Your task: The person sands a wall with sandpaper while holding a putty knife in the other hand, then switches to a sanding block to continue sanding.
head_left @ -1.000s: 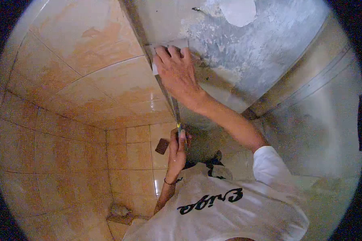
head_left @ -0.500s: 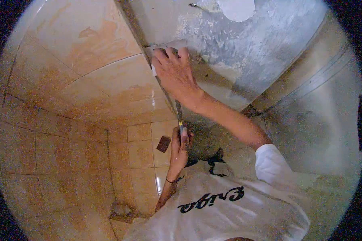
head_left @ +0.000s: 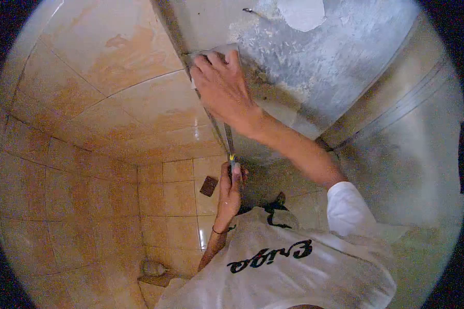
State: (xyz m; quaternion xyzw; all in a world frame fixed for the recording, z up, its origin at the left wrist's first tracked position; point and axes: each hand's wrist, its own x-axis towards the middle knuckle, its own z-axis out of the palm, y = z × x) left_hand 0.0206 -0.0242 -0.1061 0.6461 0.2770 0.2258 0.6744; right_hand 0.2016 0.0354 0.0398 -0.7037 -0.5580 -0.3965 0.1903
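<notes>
My right hand (head_left: 221, 87) presses a pale sheet (head_left: 219, 50) flat against the corner where the orange tiled wall (head_left: 113, 98) meets the grey plastered wall (head_left: 314, 67). Only the sheet's upper edge shows above my fingers. Lower down, my left hand (head_left: 229, 190), with a dark band at the wrist, grips a thin tool (head_left: 229, 147) with a yellow mark near the handle. The tool's narrow blade points up along the corner joint toward my right wrist.
A small dark brown piece (head_left: 208, 186) lies on the tiles beside my left hand. A grey lump of debris (head_left: 152, 269) sits low on the tiled floor. A white patch (head_left: 301, 13) and a small metal hook (head_left: 250, 10) mark the plaster above.
My right hand has slid slightly up and left along the corner with the sheet. My left hand and the tool stay almost where they were.
</notes>
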